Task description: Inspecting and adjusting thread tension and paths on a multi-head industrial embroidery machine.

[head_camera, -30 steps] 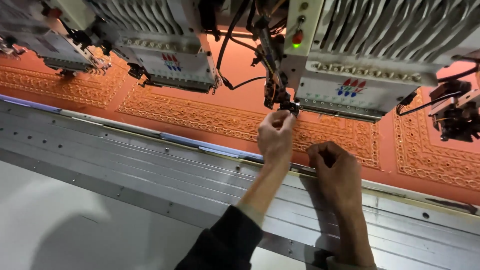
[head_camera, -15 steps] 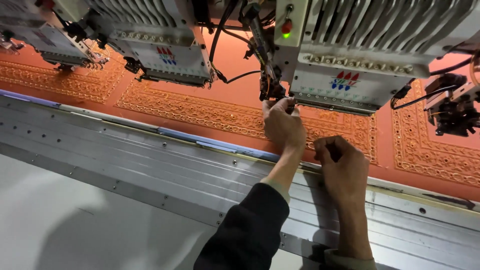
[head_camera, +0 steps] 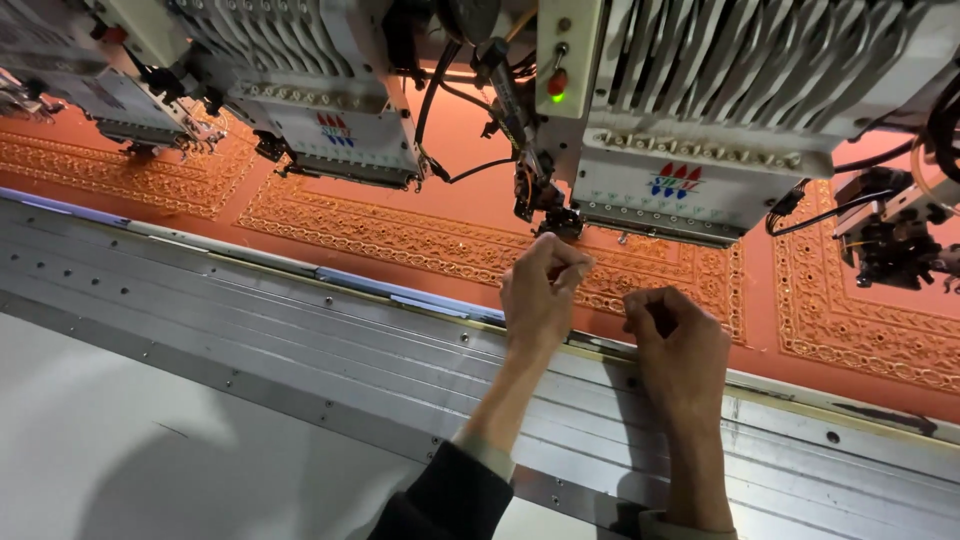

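Observation:
My left hand [head_camera: 540,292] reaches up from a dark sleeve, its fingertips pinched together just below the needle assembly [head_camera: 556,218] of a white embroidery machine head [head_camera: 690,150]. Nothing visible lies between the fingers; a thread would be too fine to see. To its right, my right hand [head_camera: 680,345] is curled into a fist with its fingers on the orange fabric [head_camera: 470,130] at its near edge by the metal rail. The fabric carries gold embroidered borders [head_camera: 420,235] under both hands.
More white machine heads [head_camera: 330,110] hang in a row to the left and a dark mechanism [head_camera: 890,245] hangs at the right. A grey metal frame rail [head_camera: 250,320] runs diagonally in front of the fabric, with a pale table surface [head_camera: 110,450] below it.
My left hand has drawn back slightly from the needle assembly toward me, fingers still pinched. My right hand stays curled at the fabric's edge.

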